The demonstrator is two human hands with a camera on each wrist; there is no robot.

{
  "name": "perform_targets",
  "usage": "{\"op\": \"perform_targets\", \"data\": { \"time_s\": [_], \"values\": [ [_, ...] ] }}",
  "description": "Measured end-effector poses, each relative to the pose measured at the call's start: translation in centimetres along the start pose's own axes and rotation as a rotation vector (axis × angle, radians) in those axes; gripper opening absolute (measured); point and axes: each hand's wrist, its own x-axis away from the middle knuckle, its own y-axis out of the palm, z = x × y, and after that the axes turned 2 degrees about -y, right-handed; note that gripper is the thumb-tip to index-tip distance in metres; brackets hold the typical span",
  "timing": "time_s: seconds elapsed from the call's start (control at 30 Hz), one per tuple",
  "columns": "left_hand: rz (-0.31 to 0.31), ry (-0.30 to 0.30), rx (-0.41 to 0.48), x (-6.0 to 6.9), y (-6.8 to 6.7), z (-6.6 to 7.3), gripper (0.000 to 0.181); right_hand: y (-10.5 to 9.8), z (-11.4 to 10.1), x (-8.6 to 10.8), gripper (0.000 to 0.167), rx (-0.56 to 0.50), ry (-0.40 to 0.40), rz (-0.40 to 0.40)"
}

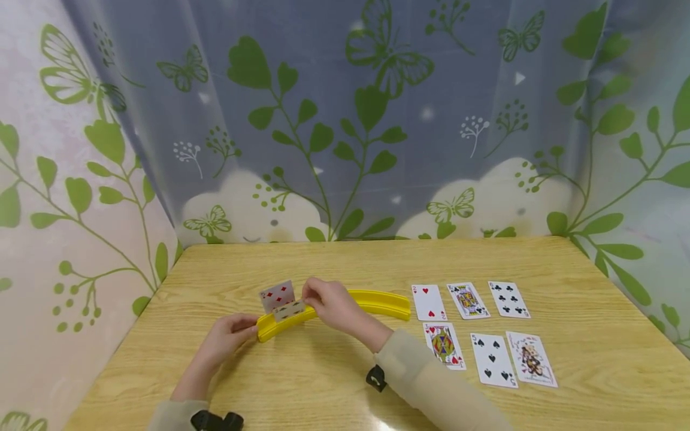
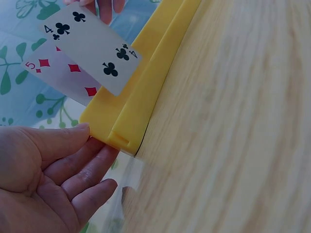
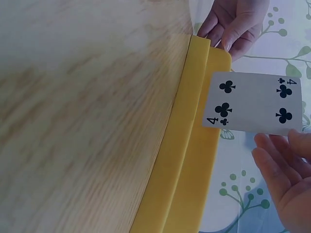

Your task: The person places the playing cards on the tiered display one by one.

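Observation:
A curved yellow card holder (image 1: pixel 383 303) lies on the table. The left hand (image 1: pixel 229 338) grips its left end, thumb (image 2: pixel 73 136) on one side and fingers beneath. The five of diamonds (image 1: pixel 277 296) stands in the holder near that end. In front of it, the right hand (image 1: pixel 334 305) pinches the four of clubs (image 3: pixel 252 102) by one edge, between thumb and fingers. The card's far end overlaps the holder in the right wrist view; whether it sits in the slot, I cannot tell.
Right of the holder lie face-up cards in two rows: two of hearts (image 1: pixel 429 302), king (image 1: pixel 468 300), six of clubs (image 1: pixel 509 299), jack of hearts (image 1: pixel 444 346), five of spades (image 1: pixel 493 360) and a joker-like card (image 1: pixel 532 359). A patterned curtain (image 1: pixel 334 149) stands behind the table.

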Motion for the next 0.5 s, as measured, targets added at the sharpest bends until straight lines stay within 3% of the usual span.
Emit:
{"op": "perform_targets", "data": {
  "time_s": [0.5],
  "values": [
    [0.002, 0.013, -0.005, -0.06, -0.06, -0.09, 0.023, 0.37, 0.05, -0.47, 0.005, 0.036, -0.009, -0.022]
  ]
}}
